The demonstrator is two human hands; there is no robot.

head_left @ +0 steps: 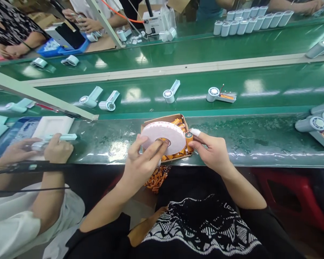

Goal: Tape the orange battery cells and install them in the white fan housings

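A wide white roll of tape lies over a small cardboard box in front of me. My left hand grips the roll, with fingertips at its centre hole and another finger at its left rim. At the box's right side, my right hand, with white wrap on one fingertip, pinches an orange battery between thumb and finger. The battery's dark end faces up, close to the roll's right edge. More orange batteries lie in the box, partly hidden beneath the roll.
Beyond the bench, a green conveyor belt carries grey handheld fan bodies, one with battery and wires showing. Fan units stand right. A co-worker's hands work left. Many orange batteries sit below the bench edge.
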